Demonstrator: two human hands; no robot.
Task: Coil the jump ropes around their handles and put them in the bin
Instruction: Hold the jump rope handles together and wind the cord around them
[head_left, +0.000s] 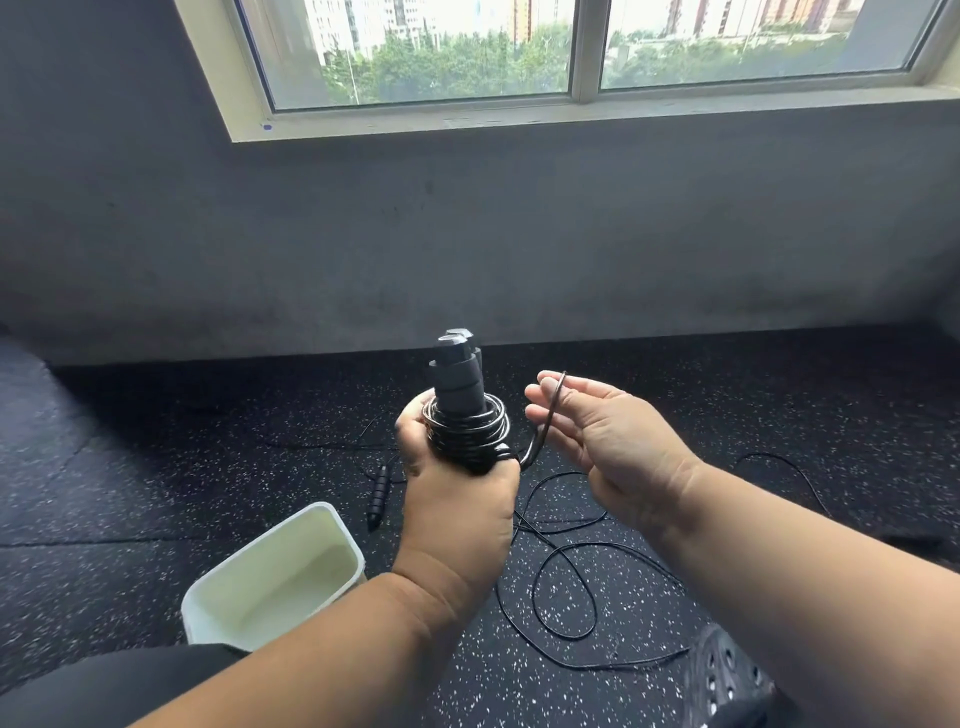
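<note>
My left hand (457, 499) grips two black jump rope handles (457, 376) held upright together, with shiny black cord coiled (470, 428) around them just above my fingers. The last stretch of that cord (545, 421) runs from the coil up across the fingers of my right hand (597, 441), which is held to the right of the handles with fingers nearly straight. A white bin (332, 519) stands on the floor at lower left, below my left forearm. A second jump rope lies on the floor: one black handle (378, 496) left of my left hand, its thin cord (566, 587) looping below my hands.
The floor (156, 467) is black speckled rubber matting. A dark wall (467, 234) with a window above it closes the far side. A black perforated shoe (727, 675) shows at the lower right, and dark clothing at the lower left.
</note>
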